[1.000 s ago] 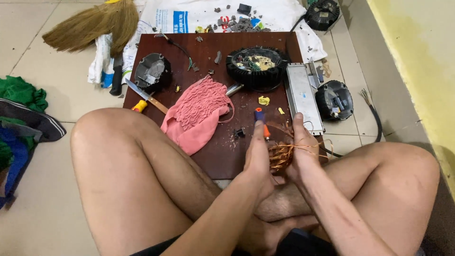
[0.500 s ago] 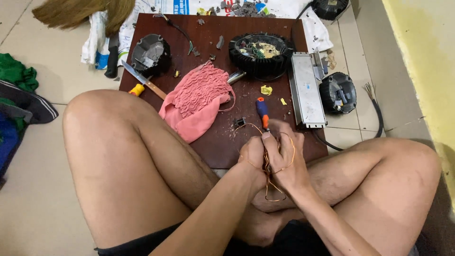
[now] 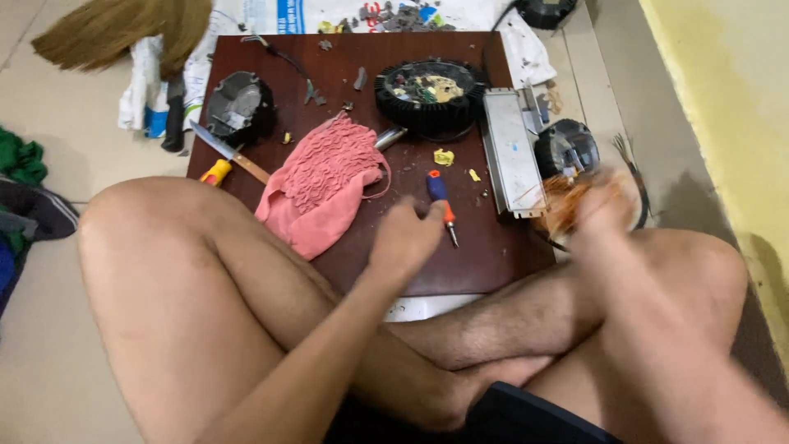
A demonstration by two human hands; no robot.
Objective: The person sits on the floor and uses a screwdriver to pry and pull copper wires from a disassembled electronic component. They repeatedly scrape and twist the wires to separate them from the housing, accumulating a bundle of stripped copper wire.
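Where both hands earlier met over the copper wire tangle (image 3: 575, 201), the right hand (image 3: 604, 215) now carries it, blurred, rightward off the board (image 3: 493, 263); left hand (image 3: 407, 238) hangs loosely curled, empty, beside the screwdriver (image 3: 441, 205)

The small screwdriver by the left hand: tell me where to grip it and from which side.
Grip the screwdriver on its thick blue-and-orange handle, coming down from above. It lies flat on the dark wooden board, handle away from the person, thin shaft and tip toward them. The left hand is right beside it.
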